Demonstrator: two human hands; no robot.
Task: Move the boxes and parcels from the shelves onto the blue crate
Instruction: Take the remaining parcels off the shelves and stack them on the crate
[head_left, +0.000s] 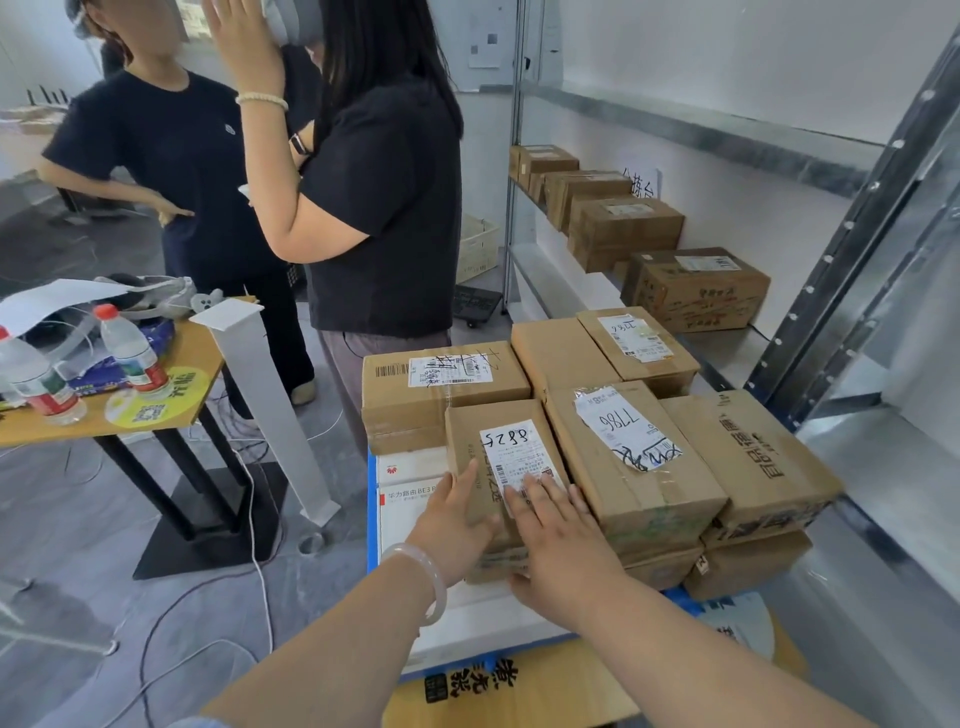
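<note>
Fingers (545, 493) of the right hand (563, 556) lie straight and spread on the label of a small cardboard box (493, 447). The left hand (454, 522) presses flat against that box's left side, and neither hand curls round anything. The box sits on a white carton (410, 499) on the blue crate (372, 525), beside other stacked cartons (628, 457). Beyond the crate, brown boxes (696, 291) stand on the shelf (727, 358).
</note>
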